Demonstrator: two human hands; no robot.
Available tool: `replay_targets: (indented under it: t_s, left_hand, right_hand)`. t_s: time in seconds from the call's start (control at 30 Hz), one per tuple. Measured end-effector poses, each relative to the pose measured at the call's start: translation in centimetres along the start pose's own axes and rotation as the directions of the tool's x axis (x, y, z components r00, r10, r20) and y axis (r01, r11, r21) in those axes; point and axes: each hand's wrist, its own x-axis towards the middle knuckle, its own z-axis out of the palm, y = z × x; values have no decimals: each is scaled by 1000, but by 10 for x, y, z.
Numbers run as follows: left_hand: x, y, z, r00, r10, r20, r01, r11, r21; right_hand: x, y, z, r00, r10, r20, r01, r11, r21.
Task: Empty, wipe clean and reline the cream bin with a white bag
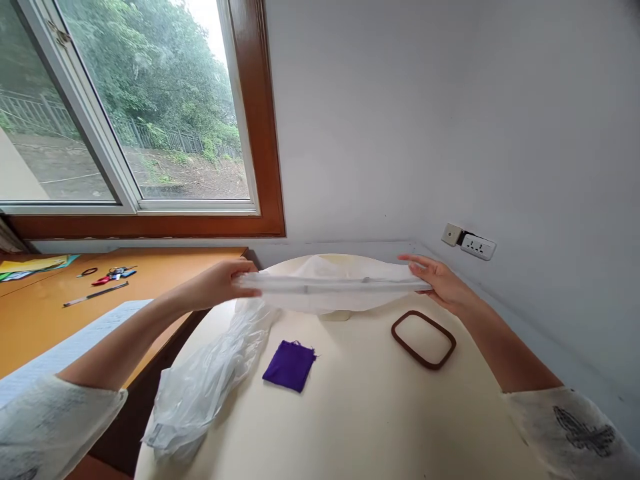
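Note:
A translucent white sheet [330,290], thin like plastic or film, is stretched level above the far part of the round cream table [360,413]. Its upper edge looks folded into a straight band. My left hand [235,283] is closed on the left end of it. At the right end my right hand [437,283] grips it between thumb and fingers, one finger reaching out past the edge. Below the sheet lies a purple cloth square [290,366] with a frayed edge. A brown rounded rectangular frame [423,365] rests nearer my right hand. The sheet hides part of a pale flat piece [336,316].
A crumpled clear plastic bag [210,380] lies along the table's left side. Further left, a wooden desk [165,270] holds a pen [95,294], keys [117,273] and papers [100,343]. A window and white walls with sockets [479,247] stand behind.

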Motion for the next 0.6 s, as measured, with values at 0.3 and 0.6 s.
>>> replay_targets:
  t_s: [0.3,0.6]
  left_hand:
    - [56,18,-15,822,-108,-559,-153,904,-400]
    - [97,39,10,811,-368,-454,-378,263,-888]
  right_hand:
    - [12,-47,-7,947,-32,319,145,930,-338]
    - [55,-43,12,905,-405,-133,404,914,-32]
